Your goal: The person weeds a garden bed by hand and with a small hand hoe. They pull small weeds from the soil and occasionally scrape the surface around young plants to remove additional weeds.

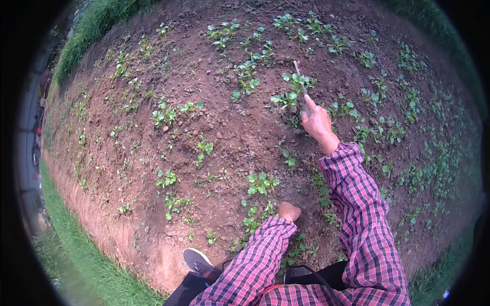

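My right hand (317, 119) is closed around a thin stick-like tool (299, 74), with the index finger laid along it. The tool points away from me, across a leafy green seedling (298, 80) in the brown soil. Beside the hand, another seedling (285, 99) grows just to the left. My left hand (289, 211) is low over the soil, nearer my body, its back towards me and its fingers hidden. A leafy plant (262, 183) stands a little beyond it. Whether the left hand holds anything cannot be seen.
Small green plants grow in patches across the soil bed (229, 134), denser at the right (440, 164). Tall grass borders it at the upper left (92, 30) and lower left (88, 260). My dark shoe (197, 260) rests on the soil at the near edge.
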The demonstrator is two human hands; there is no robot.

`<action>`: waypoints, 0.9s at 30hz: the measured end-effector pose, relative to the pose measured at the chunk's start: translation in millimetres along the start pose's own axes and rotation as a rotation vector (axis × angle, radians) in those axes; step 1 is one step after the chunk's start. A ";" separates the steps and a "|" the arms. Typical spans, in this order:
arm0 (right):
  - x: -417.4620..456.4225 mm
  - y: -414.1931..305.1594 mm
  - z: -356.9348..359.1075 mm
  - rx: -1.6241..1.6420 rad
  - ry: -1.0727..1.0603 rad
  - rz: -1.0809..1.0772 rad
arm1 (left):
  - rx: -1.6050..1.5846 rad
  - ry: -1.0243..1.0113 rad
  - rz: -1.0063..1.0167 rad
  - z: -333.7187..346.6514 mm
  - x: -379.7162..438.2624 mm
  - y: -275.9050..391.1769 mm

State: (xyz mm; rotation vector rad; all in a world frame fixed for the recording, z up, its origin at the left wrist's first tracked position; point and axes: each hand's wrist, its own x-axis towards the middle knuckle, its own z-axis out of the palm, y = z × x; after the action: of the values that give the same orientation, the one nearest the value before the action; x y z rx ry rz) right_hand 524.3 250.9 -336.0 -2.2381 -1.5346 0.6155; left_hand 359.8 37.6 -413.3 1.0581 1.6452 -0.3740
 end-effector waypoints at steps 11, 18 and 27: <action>2.3 -4.2 -9.9 0.001 -0.006 0.088 | -0.003 -0.005 -0.003 -3.7 -9.8 12.3; -19.9 -4.4 -11.4 0.015 0.039 0.014 | 0.036 -0.022 -0.015 1.5 3.2 -0.1; -34.1 -18.5 10.8 -0.010 0.000 0.032 | 0.005 0.012 -0.048 -5.5 -9.4 8.3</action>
State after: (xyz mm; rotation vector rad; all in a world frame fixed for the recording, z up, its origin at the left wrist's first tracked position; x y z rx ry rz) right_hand 493.2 225.9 -330.3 -2.2743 -1.5075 0.6190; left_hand 363.0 41.9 -400.7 1.0279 1.6838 -0.4047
